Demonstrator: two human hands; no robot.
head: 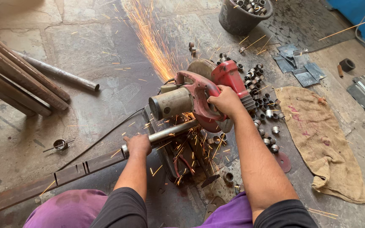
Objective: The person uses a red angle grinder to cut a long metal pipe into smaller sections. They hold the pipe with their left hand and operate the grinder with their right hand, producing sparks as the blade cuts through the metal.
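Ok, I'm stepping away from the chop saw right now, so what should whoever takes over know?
Left hand: gripping the steel pipe, holding it on the saw base.
Right hand: closed on the handle of the red chop saw, blade down in the pipe, sparks flying forward.
Pipe rests along a metal rail on the left.
Done: many cut rings lie on the floor right of the saw, more in the black bucket.
Left: this cut is not through yet; a long stretch of pipe is uncut. More pipes lie on the far left.
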